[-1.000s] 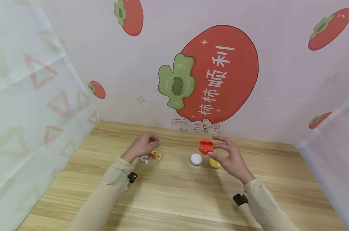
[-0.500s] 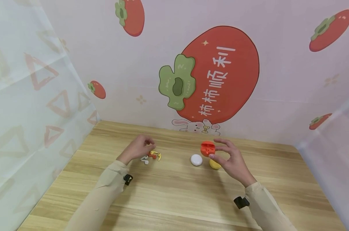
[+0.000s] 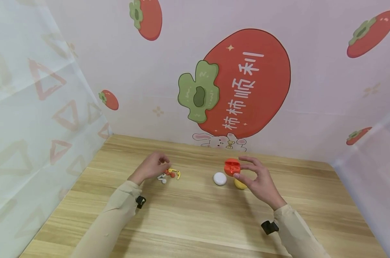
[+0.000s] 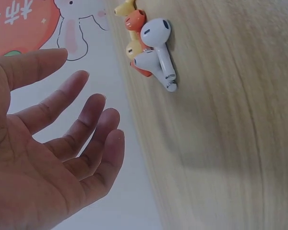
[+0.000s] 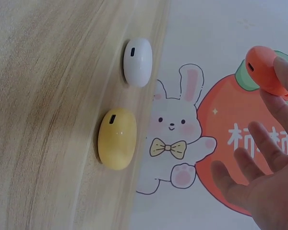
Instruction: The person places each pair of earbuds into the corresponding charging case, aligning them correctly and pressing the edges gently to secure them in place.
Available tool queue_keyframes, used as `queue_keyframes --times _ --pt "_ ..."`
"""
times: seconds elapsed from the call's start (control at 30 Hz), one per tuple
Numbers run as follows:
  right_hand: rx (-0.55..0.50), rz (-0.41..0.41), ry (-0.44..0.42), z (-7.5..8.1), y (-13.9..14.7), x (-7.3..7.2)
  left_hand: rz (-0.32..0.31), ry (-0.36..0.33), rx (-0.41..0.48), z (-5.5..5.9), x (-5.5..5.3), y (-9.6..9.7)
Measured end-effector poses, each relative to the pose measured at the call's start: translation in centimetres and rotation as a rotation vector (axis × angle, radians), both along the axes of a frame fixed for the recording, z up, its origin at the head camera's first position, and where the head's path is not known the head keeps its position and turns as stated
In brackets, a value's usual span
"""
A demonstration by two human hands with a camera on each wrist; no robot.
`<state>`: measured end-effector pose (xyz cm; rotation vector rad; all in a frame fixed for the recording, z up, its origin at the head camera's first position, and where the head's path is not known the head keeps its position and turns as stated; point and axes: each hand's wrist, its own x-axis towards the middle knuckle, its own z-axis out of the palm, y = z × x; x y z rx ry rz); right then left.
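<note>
My right hand (image 3: 258, 181) pinches a red earbud charging case (image 3: 231, 167) between thumb and fingers, held above the table with its lid up. In the right wrist view the case (image 5: 264, 69) shows a small port on its side. My left hand (image 3: 150, 167) hovers near the pile of earbuds, fingers loosely bent and holding nothing. White earbuds (image 4: 156, 34), red earbuds (image 4: 135, 20) and yellow earbuds (image 3: 178, 175) lie close together on the table, just beyond its fingertips. In the left wrist view the left hand (image 4: 62, 139) is palm up to the camera.
A white charging case (image 3: 219, 178) and a yellow charging case (image 5: 117, 139) sit closed on the wooden table (image 3: 195, 218), below the right hand. Behind the table stands a printed backdrop (image 3: 143, 71) with persimmons and a rabbit. A patterned sheet (image 3: 36, 118) hangs along the left side.
My left hand has drawn back slightly to the left over the earbuds. My right hand has lowered the red case a little, and its opening has tilted.
</note>
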<state>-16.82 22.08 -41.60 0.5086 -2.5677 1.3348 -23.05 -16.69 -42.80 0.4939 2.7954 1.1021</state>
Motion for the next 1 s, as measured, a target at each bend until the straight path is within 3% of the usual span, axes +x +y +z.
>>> queue_keyframes --times 0.7,1.0 --pt "-0.005 0.011 0.027 -0.4 0.2 0.1 0.070 -0.067 -0.038 -0.8 0.3 -0.2" --pt "0.003 0.007 0.041 -0.6 0.3 0.1 0.111 -0.049 -0.134 -1.4 0.2 0.2"
